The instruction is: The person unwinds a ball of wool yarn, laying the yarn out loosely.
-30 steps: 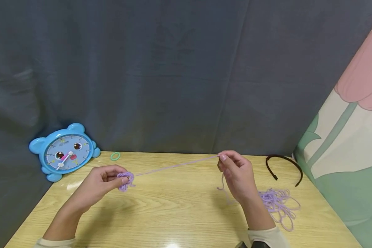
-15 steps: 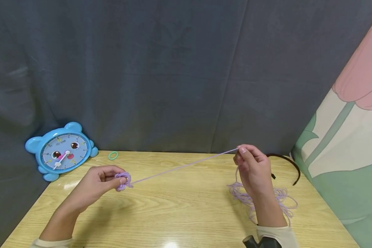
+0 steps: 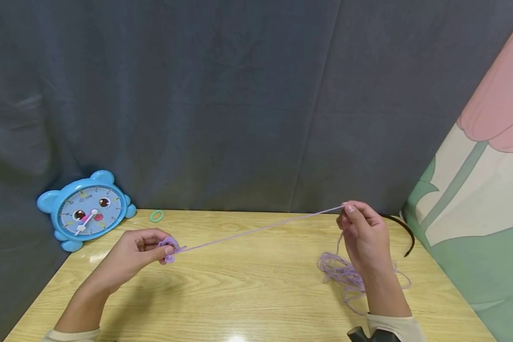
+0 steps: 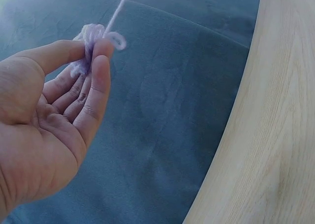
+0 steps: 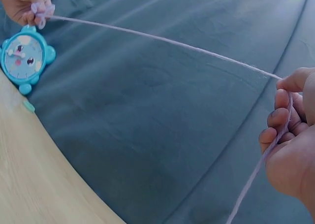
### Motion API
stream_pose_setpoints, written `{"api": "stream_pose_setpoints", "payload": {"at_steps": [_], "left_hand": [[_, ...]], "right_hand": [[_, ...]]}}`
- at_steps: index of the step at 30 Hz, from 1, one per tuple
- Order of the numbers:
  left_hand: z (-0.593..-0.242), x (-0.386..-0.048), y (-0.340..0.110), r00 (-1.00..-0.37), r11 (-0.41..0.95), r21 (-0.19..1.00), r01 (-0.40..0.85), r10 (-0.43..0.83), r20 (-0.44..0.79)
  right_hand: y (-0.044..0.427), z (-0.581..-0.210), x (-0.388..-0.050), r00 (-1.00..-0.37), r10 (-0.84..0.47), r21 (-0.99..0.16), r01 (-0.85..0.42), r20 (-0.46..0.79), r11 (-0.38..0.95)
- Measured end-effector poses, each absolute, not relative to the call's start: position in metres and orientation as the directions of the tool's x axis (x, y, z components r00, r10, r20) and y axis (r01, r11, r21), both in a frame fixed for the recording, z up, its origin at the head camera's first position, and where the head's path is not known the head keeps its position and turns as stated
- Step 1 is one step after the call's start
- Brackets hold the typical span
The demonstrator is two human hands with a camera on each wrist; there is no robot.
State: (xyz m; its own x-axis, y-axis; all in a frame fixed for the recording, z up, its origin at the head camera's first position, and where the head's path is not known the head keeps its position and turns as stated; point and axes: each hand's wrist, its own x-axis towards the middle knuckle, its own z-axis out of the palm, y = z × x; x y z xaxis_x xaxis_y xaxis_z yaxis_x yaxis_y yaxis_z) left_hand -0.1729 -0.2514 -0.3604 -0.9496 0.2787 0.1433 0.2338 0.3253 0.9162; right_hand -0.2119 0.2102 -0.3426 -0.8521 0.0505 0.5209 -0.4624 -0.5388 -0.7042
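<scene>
A small looped bundle of lilac yarn (image 4: 92, 34) is pinched between the thumb and fingers of my left hand (image 3: 138, 251), above the table's left side. From it a single taut strand (image 3: 261, 229) slants up to my right hand (image 3: 365, 237), which pinches it between thumb and index finger. In the right wrist view the strand runs on past the curled fingers and hangs down across the palm (image 5: 295, 160). Below my right hand, a loose tangle of the same yarn (image 3: 339, 270) lies on the table, partly hidden by the wrist.
A blue bear-shaped clock (image 3: 90, 211) stands at the table's back left, with a small green ring (image 3: 156, 216) beside it. A black headband (image 3: 403, 228) lies at the back right, partly behind my right hand. A dark curtain (image 3: 239, 104) hangs behind the wooden table (image 3: 222, 294).
My right hand has moved to the right, lengthening the strand between the hands. The loose tangle has been dragged leftward, then slightly right. My left hand keeps hold of the bundle, nearly still.
</scene>
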Motion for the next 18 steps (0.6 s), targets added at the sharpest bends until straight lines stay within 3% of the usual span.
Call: {"api": "stream_pose_setpoints", "payload": {"at_steps": [18], "left_hand": [[-0.360, -0.173, -0.253, -0.955, 0.325, 0.919, 0.222, 0.261, 0.138]], "right_hand": [[0.255, -0.346, -0.207, -0.843, 0.191, -0.656, -0.516, 0.502, -0.552]]}}
